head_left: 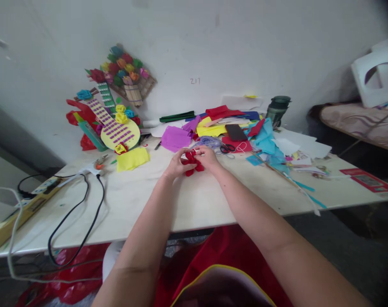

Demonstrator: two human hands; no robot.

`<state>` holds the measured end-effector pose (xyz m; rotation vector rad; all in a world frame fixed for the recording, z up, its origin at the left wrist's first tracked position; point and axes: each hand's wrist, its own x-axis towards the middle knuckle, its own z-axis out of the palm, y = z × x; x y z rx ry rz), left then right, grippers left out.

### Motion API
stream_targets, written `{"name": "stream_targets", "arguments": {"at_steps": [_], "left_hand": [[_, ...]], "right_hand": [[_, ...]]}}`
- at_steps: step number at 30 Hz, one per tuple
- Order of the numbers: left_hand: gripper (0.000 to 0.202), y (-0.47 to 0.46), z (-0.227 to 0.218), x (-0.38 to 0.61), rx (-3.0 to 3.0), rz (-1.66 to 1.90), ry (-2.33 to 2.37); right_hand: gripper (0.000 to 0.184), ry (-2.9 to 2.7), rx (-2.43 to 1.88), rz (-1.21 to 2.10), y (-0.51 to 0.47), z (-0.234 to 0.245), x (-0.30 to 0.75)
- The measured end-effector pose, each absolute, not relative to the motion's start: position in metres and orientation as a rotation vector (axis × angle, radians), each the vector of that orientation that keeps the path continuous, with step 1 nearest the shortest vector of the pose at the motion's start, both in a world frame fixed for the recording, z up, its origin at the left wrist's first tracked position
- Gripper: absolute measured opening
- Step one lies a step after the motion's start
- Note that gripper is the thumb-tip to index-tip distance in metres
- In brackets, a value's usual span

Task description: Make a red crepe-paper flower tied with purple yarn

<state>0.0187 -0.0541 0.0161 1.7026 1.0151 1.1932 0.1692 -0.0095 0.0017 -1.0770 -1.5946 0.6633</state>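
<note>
Over the middle of the white table, a red crepe paper flower is held between both hands. My left hand is closed around its left side, with the thumb across the front. From the right, my right hand pinches the flower's upper right edge with bent fingers. Several red petals stick out above and below the fingers. The flower's centre is partly covered by the fingertips. Just behind the hands lie a bundle of pale purple cord and black-handled scissors.
At left are a hot glue gun with black cable, a power strip, yellow crepe paper and a flower-decorated guitar shape. Behind lie purple paper and a phone. A dark bottle and blue paper scraps stand right.
</note>
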Motion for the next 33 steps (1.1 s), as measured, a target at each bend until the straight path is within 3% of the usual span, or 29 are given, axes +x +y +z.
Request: {"name": "stream_targets", "arguments": {"at_steps": [8, 17, 33], "left_hand": [[0.038, -0.043, 0.003, 0.025, 1.879, 1.336, 1.139], [0.042, -0.041, 0.000, 0.026, 1.885, 1.355, 1.186], [0.026, -0.037, -0.004, 0.027, 1.991, 1.375, 1.153]], "right_hand": [[0.006, -1.433, -1.040, 0.998, -0.015, 0.004, 0.167], [0.005, -1.662, -1.168, 0.662, -0.008, 0.001, 0.171], [0.006, -1.807, -1.122, 0.514, -0.005, 0.003, 0.179]]}}
